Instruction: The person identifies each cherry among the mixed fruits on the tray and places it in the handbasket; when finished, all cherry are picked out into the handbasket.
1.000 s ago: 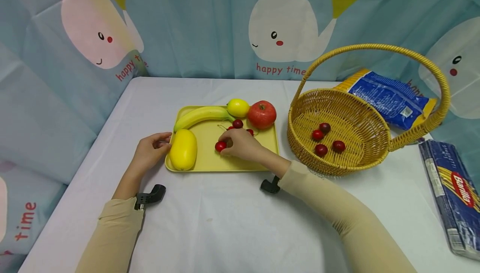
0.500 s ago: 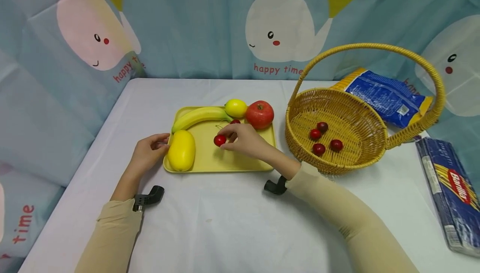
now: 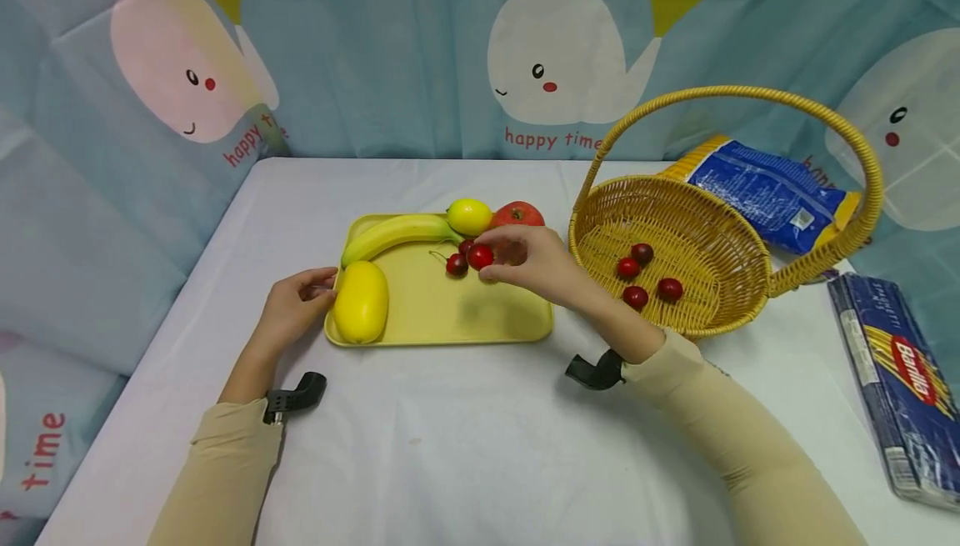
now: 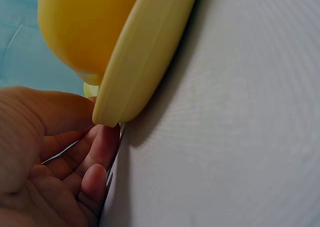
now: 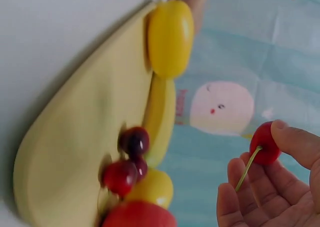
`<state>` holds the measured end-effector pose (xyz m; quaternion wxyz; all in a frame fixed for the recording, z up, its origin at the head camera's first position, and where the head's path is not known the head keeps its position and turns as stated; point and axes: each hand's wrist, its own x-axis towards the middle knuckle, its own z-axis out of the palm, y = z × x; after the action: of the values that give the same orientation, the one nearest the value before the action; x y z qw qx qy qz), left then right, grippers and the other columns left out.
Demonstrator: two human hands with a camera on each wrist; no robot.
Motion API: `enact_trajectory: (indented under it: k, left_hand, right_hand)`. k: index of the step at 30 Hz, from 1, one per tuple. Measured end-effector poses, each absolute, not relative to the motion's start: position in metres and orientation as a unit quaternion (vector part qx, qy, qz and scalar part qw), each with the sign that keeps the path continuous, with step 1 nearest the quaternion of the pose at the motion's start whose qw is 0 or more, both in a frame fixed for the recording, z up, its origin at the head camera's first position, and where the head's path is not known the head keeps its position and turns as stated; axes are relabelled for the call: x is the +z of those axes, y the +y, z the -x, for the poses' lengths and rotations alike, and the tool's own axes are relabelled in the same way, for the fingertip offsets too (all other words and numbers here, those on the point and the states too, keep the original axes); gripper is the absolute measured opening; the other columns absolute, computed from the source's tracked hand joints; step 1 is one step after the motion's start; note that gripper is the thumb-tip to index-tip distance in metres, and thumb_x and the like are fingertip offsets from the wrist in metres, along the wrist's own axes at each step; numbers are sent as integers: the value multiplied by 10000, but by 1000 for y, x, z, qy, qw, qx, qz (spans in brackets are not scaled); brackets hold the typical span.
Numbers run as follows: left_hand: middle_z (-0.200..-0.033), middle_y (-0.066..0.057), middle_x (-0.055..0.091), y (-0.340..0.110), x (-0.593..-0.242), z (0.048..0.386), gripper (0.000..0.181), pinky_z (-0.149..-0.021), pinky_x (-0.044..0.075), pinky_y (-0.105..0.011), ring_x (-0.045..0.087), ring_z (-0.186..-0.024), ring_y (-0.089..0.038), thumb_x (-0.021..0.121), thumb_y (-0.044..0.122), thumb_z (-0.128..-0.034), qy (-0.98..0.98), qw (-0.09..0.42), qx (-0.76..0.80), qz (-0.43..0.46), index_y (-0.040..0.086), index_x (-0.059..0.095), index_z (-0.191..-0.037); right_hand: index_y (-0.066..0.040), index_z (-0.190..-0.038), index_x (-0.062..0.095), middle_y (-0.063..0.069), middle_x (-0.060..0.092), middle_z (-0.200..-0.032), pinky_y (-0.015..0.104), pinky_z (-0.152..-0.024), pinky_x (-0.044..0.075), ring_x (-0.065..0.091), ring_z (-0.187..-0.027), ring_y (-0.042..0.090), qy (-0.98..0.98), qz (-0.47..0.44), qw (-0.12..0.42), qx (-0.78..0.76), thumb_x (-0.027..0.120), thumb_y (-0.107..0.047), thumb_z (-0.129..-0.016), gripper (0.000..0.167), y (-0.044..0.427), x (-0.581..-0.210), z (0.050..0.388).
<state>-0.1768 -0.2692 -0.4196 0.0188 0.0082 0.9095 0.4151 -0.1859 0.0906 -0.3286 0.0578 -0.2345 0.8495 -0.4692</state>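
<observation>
My right hand (image 3: 543,267) pinches a red cherry (image 3: 481,257) between thumb and fingers above the yellow tray (image 3: 442,329); in the right wrist view the held cherry (image 5: 265,143) has its green stem hanging down. Beneath it on the tray lie dark cherries (image 3: 457,265), three of them visible in the right wrist view. My left hand (image 3: 292,308) holds the tray's left edge beside the oval yellow fruit (image 3: 361,302); the left wrist view shows thumb and fingertips at the tray rim (image 4: 135,67). Several cherries (image 3: 628,268) sit inside the wicker basket (image 3: 675,325).
A banana (image 3: 401,233), a lemon (image 3: 469,217) and a red apple (image 3: 517,213) line the tray's back side. The basket's tall handle (image 3: 738,92) arches over it. Behind the basket lies a blue and yellow bag (image 3: 765,192); a blue pasta package (image 3: 896,388) is at the far right.
My right hand has lifted the cherry off the tray and moved it to the right, uncovering other cherries and partly covering the apple. The left hand has stayed at the tray edge.
</observation>
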Motion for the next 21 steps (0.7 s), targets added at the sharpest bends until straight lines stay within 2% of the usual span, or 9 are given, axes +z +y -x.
enact_trajectory:
  k: [6, 10, 14, 21]
  left_hand:
    - [-1125, -200, 564, -269, -418, 177, 414, -656, 416, -80, 519, -915, -234, 556, 131, -915, 909, 17, 416, -9, -15, 495, -1298]
    - [-1129, -199, 561, -269, -419, 176, 413, -657, 414, -75, 520, -925, -238, 554, 128, -915, 909, 17, 416, -7, -12, 495, -1299]
    - [-1132, -196, 557, -268, -418, 176, 410, -653, 413, -68, 517, -937, -240, 548, 123, -917, 909, 18, 417, -6, -9, 493, -1301]
    - [-1127, -198, 557, -268, -419, 176, 408, -652, 424, -83, 515, -907, -197, 550, 120, -916, 907, 18, 421, -7, -19, 494, -1295]
  right_hand:
    - [-124, -1127, 651, 20, 642, -1017, 331, -732, 503, 584, -843, 180, 857, 201, 52, -472, 719, -203, -802, 342, 127, -323, 180]
    - [-112, -1155, 636, 47, 629, -1085, 297, -728, 513, 592, -888, 197, 869, 165, 47, -463, 708, -229, -814, 368, 156, -321, 176]
    - [-97, -1173, 622, 80, 623, -1090, 251, -711, 515, 599, -897, 205, 875, 125, 37, -466, 701, -239, -820, 389, 184, -321, 172]
    - [-127, -1194, 609, 111, 633, -1087, 237, -707, 511, 614, -886, 160, 890, 57, 23, -452, 692, -306, -819, 423, 223, -322, 165]
